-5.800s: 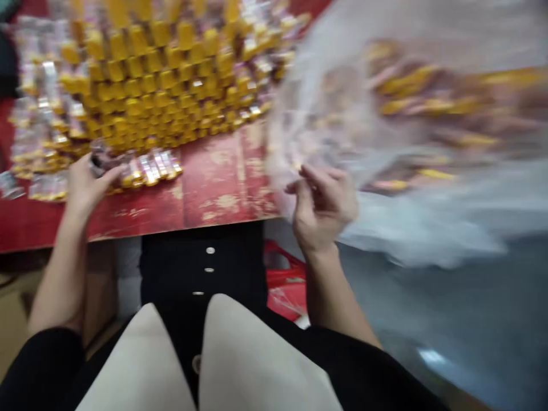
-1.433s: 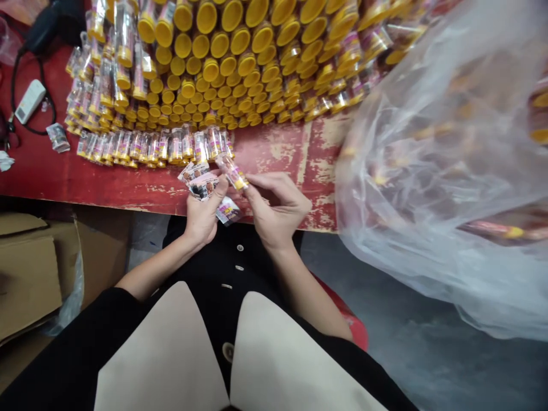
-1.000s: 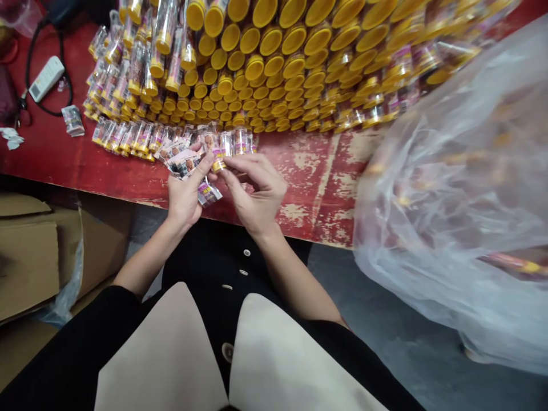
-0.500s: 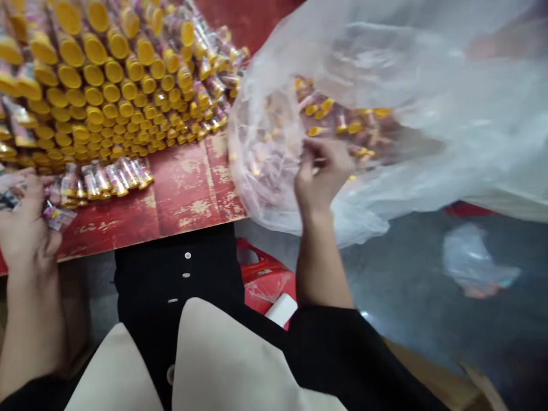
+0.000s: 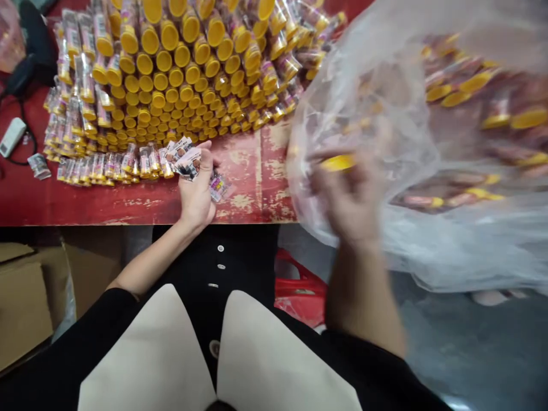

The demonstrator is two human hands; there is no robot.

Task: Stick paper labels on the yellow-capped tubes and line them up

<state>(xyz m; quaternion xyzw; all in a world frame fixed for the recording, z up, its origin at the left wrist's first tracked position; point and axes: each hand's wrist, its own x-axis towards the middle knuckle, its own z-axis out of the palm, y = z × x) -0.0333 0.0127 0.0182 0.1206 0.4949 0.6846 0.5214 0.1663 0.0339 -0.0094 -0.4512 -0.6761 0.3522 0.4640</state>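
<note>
My left hand (image 5: 197,191) is closed round several small printed packets (image 5: 185,158) at the front edge of the red table (image 5: 242,200). Another small packet (image 5: 218,187) pokes out beside its fingers. My right hand (image 5: 353,194), smeared by motion, grips a yellow-capped tube (image 5: 338,162) in front of the clear plastic bag (image 5: 454,240). Inside the bag lie loose yellow-capped tubes (image 5: 471,83). A big stack of clear tubes with yellow caps (image 5: 171,74) fills the table's back, and a row of tubes (image 5: 107,166) lies in front of it.
A black cable with a white plug (image 5: 12,137) and a crumpled packet (image 5: 39,165) lie at the table's left. Below are cardboard boxes (image 5: 25,302) at left and a red plastic stool (image 5: 299,294) between my lap and the bag.
The view has swung left. My left hand, with the packets, has come in toward the middle. My right hand has drawn back from the bag's opening and now has a yellow-capped tube.
</note>
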